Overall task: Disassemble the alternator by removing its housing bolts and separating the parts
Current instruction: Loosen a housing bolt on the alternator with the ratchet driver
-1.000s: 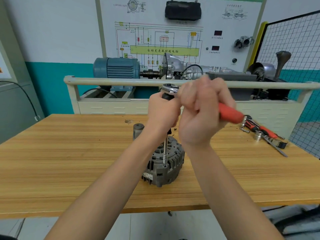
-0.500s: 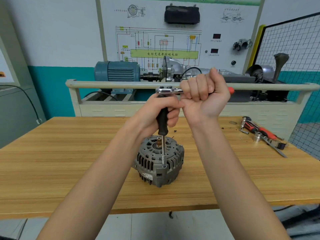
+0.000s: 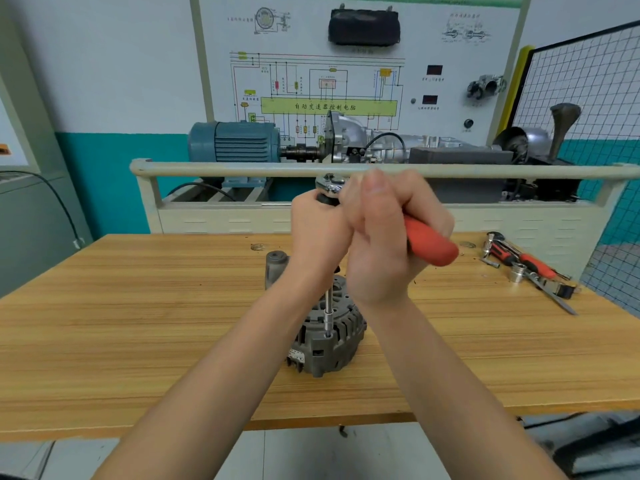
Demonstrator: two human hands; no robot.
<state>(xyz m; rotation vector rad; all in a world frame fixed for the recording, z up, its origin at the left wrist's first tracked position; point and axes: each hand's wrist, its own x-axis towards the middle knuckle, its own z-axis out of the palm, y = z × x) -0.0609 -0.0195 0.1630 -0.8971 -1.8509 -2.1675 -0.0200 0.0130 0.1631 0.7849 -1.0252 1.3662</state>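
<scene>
Gripping red-handled ratchet (image 3: 429, 245) and extension: both hands (image 3: 381, 237), over ribbed grey alternator (image 3: 332, 341).

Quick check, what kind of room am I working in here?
Probably an automotive training workshop: a wall wiring diagram board, a motor-driven gearbox trainer behind the wooden bench, hand tools lying on it.

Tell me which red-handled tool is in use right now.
The ratchet in the right hand, driving the alternator bolt; the other red-handled tools lie untouched at the table's right.
</scene>
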